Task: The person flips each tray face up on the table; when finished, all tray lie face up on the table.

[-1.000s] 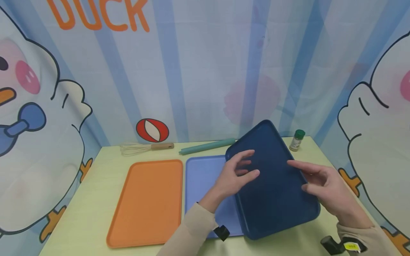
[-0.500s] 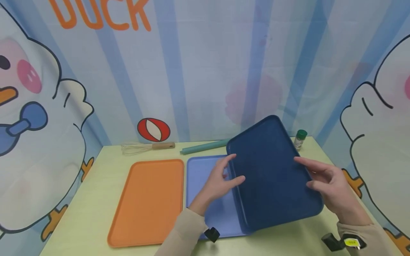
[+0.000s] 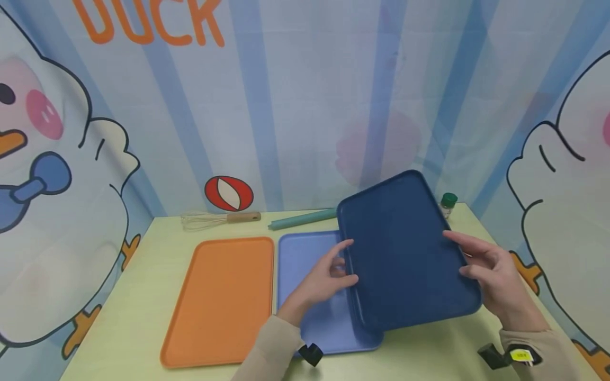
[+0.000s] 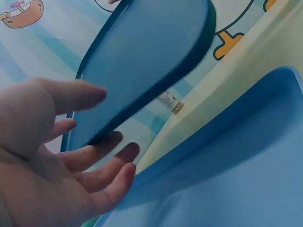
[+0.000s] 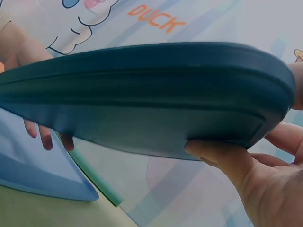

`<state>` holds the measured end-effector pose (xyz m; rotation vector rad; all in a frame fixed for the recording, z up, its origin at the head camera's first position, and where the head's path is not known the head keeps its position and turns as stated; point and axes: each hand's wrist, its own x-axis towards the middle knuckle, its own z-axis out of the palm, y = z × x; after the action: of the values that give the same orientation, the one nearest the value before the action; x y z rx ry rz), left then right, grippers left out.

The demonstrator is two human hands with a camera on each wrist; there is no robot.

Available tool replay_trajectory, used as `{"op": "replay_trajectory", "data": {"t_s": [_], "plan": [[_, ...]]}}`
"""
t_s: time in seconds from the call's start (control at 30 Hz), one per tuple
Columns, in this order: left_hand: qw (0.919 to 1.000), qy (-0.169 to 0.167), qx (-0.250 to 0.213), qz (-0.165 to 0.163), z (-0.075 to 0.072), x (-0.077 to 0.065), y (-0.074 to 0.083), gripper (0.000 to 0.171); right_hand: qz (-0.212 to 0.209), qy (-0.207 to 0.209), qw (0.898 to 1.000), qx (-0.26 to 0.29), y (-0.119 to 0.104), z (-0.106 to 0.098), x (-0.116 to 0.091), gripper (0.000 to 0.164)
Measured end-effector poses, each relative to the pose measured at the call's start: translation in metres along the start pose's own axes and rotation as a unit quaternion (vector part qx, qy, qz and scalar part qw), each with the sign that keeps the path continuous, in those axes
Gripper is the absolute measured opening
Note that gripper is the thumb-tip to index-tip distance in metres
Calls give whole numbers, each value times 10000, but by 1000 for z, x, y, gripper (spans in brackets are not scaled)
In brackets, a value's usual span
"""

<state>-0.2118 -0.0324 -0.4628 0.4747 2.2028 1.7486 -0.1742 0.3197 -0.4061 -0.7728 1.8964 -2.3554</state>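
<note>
A dark blue rectangular tray (image 3: 405, 254) is held tilted, overlapping the right part of a light blue tray (image 3: 305, 251) in the head view. My right hand (image 3: 498, 278) grips its right edge; the right wrist view shows the thumb (image 5: 215, 153) against the tray's face and the other fingers round its end. At the left edge is my left hand (image 3: 316, 280). In the left wrist view, its thumb (image 4: 83, 94) lies over the tray's face while the other fingers curl under the rim (image 4: 142, 97). An orange tray (image 3: 221, 301) lies flat to the left.
Along the back of the pale yellow table lie a whisk (image 3: 243, 217) with a wooden handle and a teal rolling pin (image 3: 302, 219), its right end hidden behind the dark tray. A small green-capped jar (image 3: 448, 201) stands back right, partly covered. A printed curtain (image 3: 310, 106) hangs behind.
The dark blue tray has risen and turned more upright, shifting slightly right with the right hand. My left hand has moved left and back, from over the tray's face to its left edge.
</note>
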Motion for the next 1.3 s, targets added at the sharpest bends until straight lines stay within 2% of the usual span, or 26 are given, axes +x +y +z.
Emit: {"op": "replay_trajectory", "data": {"t_s": [0.2, 0.53, 0.7, 0.87, 0.97, 1.07, 1.2, 1.3], "plan": [[9992, 210, -28, 345, -1, 0, 1, 72, -41, -318, 9995, 39, 4, -8, 3, 82], [9989, 260, -175, 350, -3, -2, 6, 68, 203, -689, 9972, 195, 7, -22, 5, 89], [9991, 286, -82, 313, -3, -2, 7, 68, 265, -695, 9972, 25, 11, -28, 5, 89], [9991, 318, 7, 278, -2, -3, 9, 68, 509, -651, 9963, -225, 13, -33, 7, 86], [9990, 323, 16, 305, -3, -4, 10, 68, 697, -566, 9943, -573, 14, -35, 9, 84], [9988, 332, 52, 345, -3, -4, 10, 68, 948, -383, 9863, -1295, 16, -37, 11, 82], [9986, 302, 155, 404, -3, -3, 10, 69, 1269, -167, 9631, -2366, 18, -38, 13, 80], [9985, 263, 161, 447, -3, -4, 10, 70, 1382, -63, 9492, -2828, 20, -39, 13, 77]]}}
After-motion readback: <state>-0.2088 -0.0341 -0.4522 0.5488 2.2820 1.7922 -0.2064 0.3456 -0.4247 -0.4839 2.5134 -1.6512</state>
